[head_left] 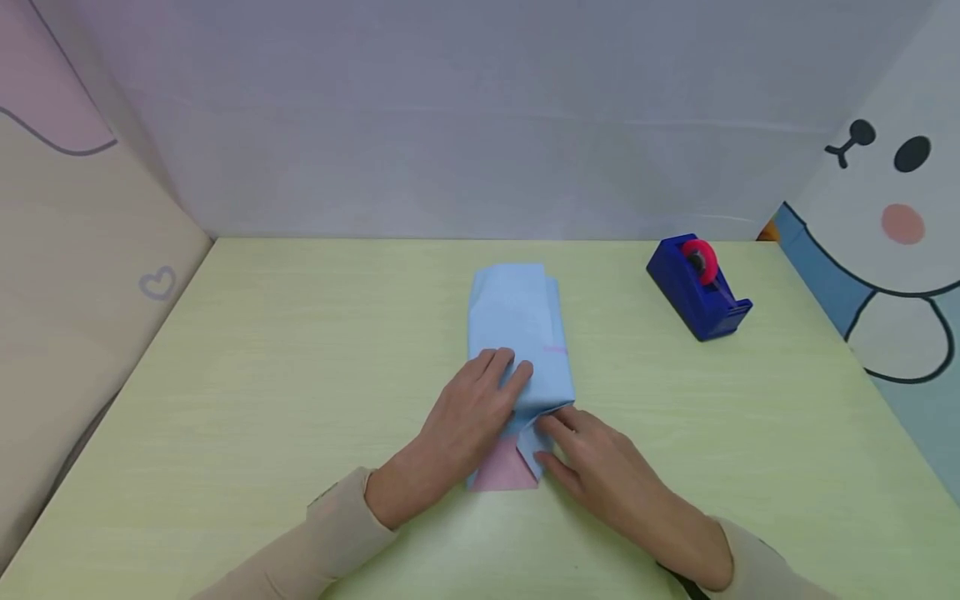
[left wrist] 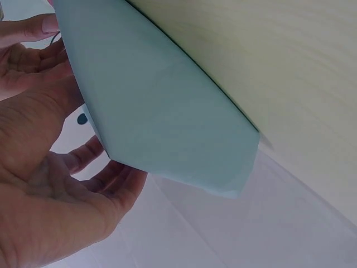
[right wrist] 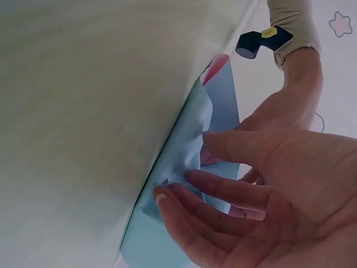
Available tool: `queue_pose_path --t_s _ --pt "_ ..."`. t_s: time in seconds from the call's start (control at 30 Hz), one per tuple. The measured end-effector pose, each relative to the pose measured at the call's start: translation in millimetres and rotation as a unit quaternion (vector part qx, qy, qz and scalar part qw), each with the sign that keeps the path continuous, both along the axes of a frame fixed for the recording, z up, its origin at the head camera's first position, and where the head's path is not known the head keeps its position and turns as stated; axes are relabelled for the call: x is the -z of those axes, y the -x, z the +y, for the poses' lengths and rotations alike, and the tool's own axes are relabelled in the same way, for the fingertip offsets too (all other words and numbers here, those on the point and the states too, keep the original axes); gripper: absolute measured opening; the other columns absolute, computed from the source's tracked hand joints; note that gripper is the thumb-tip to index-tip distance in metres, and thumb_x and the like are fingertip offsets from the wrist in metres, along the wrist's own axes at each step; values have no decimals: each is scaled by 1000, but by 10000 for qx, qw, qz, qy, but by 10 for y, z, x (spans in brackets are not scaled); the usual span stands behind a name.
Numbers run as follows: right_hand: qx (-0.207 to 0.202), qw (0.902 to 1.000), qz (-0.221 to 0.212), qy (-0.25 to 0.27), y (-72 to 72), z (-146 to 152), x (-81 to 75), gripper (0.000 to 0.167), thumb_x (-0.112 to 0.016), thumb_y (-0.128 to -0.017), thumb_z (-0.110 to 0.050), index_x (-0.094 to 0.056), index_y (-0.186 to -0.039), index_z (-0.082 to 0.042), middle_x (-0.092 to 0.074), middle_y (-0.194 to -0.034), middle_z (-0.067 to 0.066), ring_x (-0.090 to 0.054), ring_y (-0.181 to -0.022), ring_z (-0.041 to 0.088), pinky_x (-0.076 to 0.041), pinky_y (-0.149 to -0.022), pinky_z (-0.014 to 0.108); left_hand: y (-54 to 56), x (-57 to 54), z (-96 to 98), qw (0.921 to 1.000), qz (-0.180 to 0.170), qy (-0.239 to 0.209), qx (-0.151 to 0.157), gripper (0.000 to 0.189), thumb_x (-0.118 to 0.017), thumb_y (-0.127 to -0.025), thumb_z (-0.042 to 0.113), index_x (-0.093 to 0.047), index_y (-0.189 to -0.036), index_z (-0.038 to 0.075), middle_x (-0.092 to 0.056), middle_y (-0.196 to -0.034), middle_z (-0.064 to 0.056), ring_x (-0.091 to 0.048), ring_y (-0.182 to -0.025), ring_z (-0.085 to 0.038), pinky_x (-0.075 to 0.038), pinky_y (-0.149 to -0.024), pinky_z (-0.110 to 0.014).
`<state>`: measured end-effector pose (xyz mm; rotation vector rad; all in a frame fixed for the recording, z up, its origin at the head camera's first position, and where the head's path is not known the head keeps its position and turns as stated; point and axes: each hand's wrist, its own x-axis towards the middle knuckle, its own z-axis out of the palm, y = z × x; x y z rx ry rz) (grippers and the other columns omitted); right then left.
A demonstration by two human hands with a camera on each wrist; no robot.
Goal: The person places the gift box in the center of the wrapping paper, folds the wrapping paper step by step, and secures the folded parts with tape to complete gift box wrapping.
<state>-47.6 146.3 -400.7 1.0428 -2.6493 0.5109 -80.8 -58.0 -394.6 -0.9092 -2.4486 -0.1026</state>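
A folded light blue paper packet [head_left: 517, 321] lies on the table, its far end pointing away from me. Pink paper [head_left: 504, 468] shows at the near end, between folded sides. My left hand [head_left: 468, 408] rests on the packet's middle, fingers lying over its top; the left wrist view shows the blue paper [left wrist: 162, 106] beside that hand. At the near right side, my right hand [head_left: 600, 462] touches a folded blue flap [right wrist: 184, 139] with its thumb and fingertips. In the right wrist view the thumb and fingers are spread apart along the flap, slightly bent.
A blue tape dispenser [head_left: 693, 292] with a red-cored roll stands at the table's back right. The pale green table [head_left: 322, 333] meets a plain back wall [head_left: 480, 125]. Printed cartoon panels [head_left: 892, 250] flank it on the right.
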Motion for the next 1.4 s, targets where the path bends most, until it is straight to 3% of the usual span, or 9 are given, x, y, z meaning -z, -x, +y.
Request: queue_pose_path --t_s 0.47,0.63,0.73,0.97,1.17,1.4 --pt "-216 9996 49 -189 8 -21 22 40 -87 -82 -13 -69 -115 -1 -66 -106 11 -64 -87 22 -56 -71 34 16 -8 14 9999 142 18 -5 26 -68 -90 1 -60 -114 4 -60 -103 -13 -56 -92 -25 -51 -80 -28" --pt "-196 9994 41 -276 0 -34 21 40 -86 -84 -13 -67 -117 -1 -64 -106 11 -62 -85 22 -55 -69 33 13 -18 -2 9999 -76 -12 104 33 -72 -87 8 -60 -117 4 -60 -107 -14 -57 -96 -27 -51 -85 -30" --pt "-210 9991 16 -366 -5 -56 5 37 -85 -85 -12 -66 -115 0 -63 -104 11 -60 -85 21 -55 -69 33 11 -22 -9 9997 -213 -47 144 41 -76 -83 11 -60 -119 3 -59 -109 -15 -57 -98 -28 -51 -86 -31" --pt "-337 9980 -33 -530 6 -90 4 33 -84 -85 -11 -66 -111 0 -60 -101 10 -57 -88 23 -53 -71 35 42 6 39 9998 177 8 -23 30 -69 -87 0 -59 -115 4 -58 -101 -13 -54 -89 -26 -50 -78 -29" --pt "-791 9959 255 -348 23 -109 49 26 -85 -78 -2 -68 -97 -4 -59 -95 7 -53 -83 22 -51 -69 30 51 15 67 9995 250 65 -179 28 -69 -86 -1 -58 -111 4 -56 -95 -11 -51 -83 -24 -48 -73 -28" --pt "-1013 9940 157 -389 3 -125 41 19 -82 -83 1 -70 -97 -5 -63 -98 6 -57 -88 21 -54 -74 30 26 28 79 9996 109 103 -236 33 -73 -88 2 -60 -117 3 -60 -103 -14 -56 -91 -27 -52 -80 -30"
